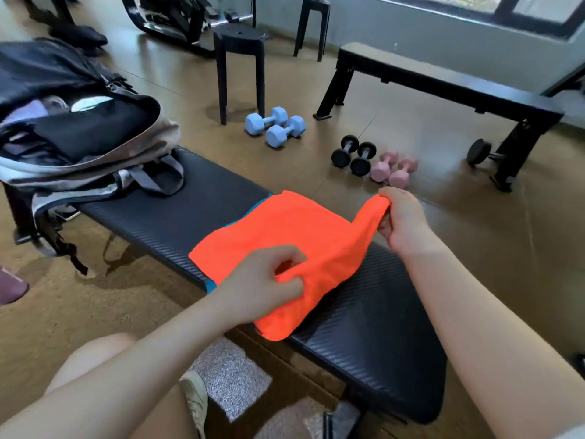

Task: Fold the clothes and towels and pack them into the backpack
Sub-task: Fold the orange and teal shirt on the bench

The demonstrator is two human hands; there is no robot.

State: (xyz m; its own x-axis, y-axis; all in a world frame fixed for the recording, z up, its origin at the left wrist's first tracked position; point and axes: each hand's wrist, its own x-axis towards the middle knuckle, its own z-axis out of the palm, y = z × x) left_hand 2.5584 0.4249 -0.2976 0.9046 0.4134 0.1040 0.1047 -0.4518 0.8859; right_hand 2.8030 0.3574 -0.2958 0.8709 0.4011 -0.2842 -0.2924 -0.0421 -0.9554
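1 orange towel point(278, 236), 1 backpack point(79, 131), 2 benches point(373, 299), 2 stools point(239, 58), 7 dumbbells point(275, 125).

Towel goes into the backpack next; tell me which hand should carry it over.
Left, probably. The left hand grips the orange towel on the side nearer the open backpack; the right hand pinches the far corner.

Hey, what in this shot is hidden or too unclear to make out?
All in the head view:
- Blue cloth: mostly covered by the orange towel; only slivers show.
- Backpack: cut off by the left edge; its contents blur together.
- Right hand: the fingertips are buried in the towel.
- Left hand: the pinched corner is hidden.
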